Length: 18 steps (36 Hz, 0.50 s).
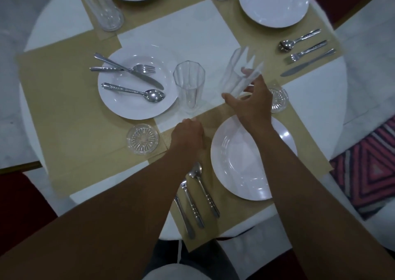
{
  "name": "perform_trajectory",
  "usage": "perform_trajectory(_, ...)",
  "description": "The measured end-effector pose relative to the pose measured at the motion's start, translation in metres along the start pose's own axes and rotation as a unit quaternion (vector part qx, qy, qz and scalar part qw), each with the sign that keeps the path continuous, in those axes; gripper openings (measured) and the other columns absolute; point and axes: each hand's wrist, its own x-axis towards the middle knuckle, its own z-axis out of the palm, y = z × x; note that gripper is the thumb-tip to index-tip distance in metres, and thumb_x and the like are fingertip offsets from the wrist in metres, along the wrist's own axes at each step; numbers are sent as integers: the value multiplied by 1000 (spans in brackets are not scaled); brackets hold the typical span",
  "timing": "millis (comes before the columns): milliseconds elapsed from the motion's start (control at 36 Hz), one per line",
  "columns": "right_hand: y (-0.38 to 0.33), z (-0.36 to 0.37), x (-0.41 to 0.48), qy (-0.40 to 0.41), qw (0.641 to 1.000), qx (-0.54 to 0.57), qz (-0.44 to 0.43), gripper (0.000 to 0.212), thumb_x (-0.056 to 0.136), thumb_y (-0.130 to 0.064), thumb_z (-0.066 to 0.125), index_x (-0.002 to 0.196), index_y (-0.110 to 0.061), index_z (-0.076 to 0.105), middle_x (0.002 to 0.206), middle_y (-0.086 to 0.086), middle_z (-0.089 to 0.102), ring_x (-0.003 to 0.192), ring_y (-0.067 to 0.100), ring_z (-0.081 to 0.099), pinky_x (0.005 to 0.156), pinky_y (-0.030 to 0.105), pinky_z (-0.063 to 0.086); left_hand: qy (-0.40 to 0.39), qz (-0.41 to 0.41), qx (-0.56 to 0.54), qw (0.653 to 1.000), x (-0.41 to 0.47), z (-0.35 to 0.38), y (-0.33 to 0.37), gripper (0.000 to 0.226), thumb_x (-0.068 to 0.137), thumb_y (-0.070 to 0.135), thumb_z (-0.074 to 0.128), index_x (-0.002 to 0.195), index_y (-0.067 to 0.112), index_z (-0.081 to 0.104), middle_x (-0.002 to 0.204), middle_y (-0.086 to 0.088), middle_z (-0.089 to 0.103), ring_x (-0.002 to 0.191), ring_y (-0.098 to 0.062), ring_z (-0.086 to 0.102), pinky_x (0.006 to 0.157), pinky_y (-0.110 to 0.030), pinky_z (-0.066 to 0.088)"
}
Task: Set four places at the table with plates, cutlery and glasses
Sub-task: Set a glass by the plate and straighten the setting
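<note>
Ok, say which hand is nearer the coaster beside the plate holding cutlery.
Left. The left hand is just right of the coaster, apart from it. The right hand is much farther right and further up the table, gripping a tilted glass.

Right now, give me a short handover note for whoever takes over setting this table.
Right hand: fingers grip a tilted glass in the air, next to a coaster.
Left hand: rests on the near placemat, fingers hidden.
Done: near plate with near cutlery beside it; far right plate with far cutlery beside it.
Left: set the tilted glass down; left plate has left cutlery lying on it; standing glass is off the second coaster.
</note>
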Motion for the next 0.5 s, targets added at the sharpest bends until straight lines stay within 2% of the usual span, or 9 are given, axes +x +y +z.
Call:
perform_trajectory(111, 11, -27, 2, 56, 998, -4, 23, 71, 69, -31, 90, 132, -27, 57, 115, -7, 68, 97, 11, 68, 77, 11, 52, 4, -10, -17, 1000, -1, -1, 2, 23, 81, 15, 70, 103, 10, 70, 101, -11, 62, 93, -32, 66, 78, -38, 55)
perform_trajectory(222, 26, -52, 5, 92, 994, -6, 60, 72, 69, -33, 88, 133, -29, 55, 114, -4, 72, 92, 9, 72, 76, 11, 53, 4, -7, -23, 1000, -4, -2, 4, 27, 77, 18, 76, 102, 11, 70, 101, -12, 65, 92, -31, 68, 79, -38, 57)
perform_trajectory(278, 33, -62, 6, 100, 992, 1, 72, 72, 69, -29, 89, 133, -27, 56, 113, -4, 72, 90, 7, 72, 78, 17, 56, 0, -7, -30, 1000, -4, -2, 4, 29, 75, 19, 79, 101, 10, 71, 100, -12, 66, 92, -30, 68, 80, -39, 57)
perform_trajectory(333, 39, -71, 7, 107, 991, 4, 78, 70, 70, -26, 89, 133, -26, 56, 110, -8, 70, 87, 0, 70, 81, 21, 58, -3, -9, -31, 999, -4, -3, 5, 31, 74, 19, 80, 102, 10, 70, 100, -11, 65, 92, -30, 67, 81, -39, 57)
perform_trajectory(417, 44, -78, 9, 108, 990, 0, 87, 71, 71, -25, 89, 134, -25, 55, 110, -10, 66, 84, -13, 63, 79, 16, 55, 2, -13, -33, 999, -5, -2, 6, 31, 73, 17, 80, 101, 9, 69, 100, -11, 65, 92, -31, 67, 80, -39, 57)
perform_trajectory(500, 48, -80, 10, 108, 990, -1, 89, 70, 71, -25, 89, 133, -25, 56, 109, -10, 65, 86, -3, 66, 82, 21, 57, 2, -17, -37, 999, -4, -1, 7, 33, 72, 15, 81, 102, 9, 69, 101, -11, 64, 93, -32, 67, 81, -40, 57)
